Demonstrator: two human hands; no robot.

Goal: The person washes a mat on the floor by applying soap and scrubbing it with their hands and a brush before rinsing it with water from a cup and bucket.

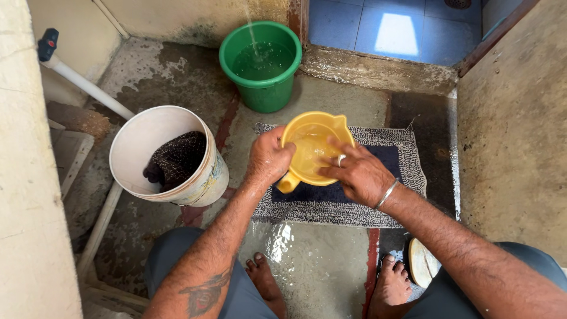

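A pale wall [29, 195] fills the left edge, with a white pipe [88, 88] slanting down from a dark valve at ten o'clock; just right of it a white bucket [133, 142] leans on the wet concrete floor [319, 266], a dark cloth [177, 158] lying inside it; at twelve o'clock a green bucket [263, 88] stands upright, holding water, a thin stream falling into it; behind it a stained step leads up to blue tiles [390, 29]; at centre a grey and navy mat [407, 153] lies flat on the floor, wet patches shining beside its near edge; over the mat the left hand [269, 158] is closed around the side of a yellow jug [313, 147], near its handle, which points to six o'clock; the right hand [357, 174] rests on the jug's rim from four o'clock, fingers [331, 159] spread narrowly and reaching inside, a ring and a bangle on it; two bare feet stand at six o'clock; a rough brown wall [514, 136] closes the right side.
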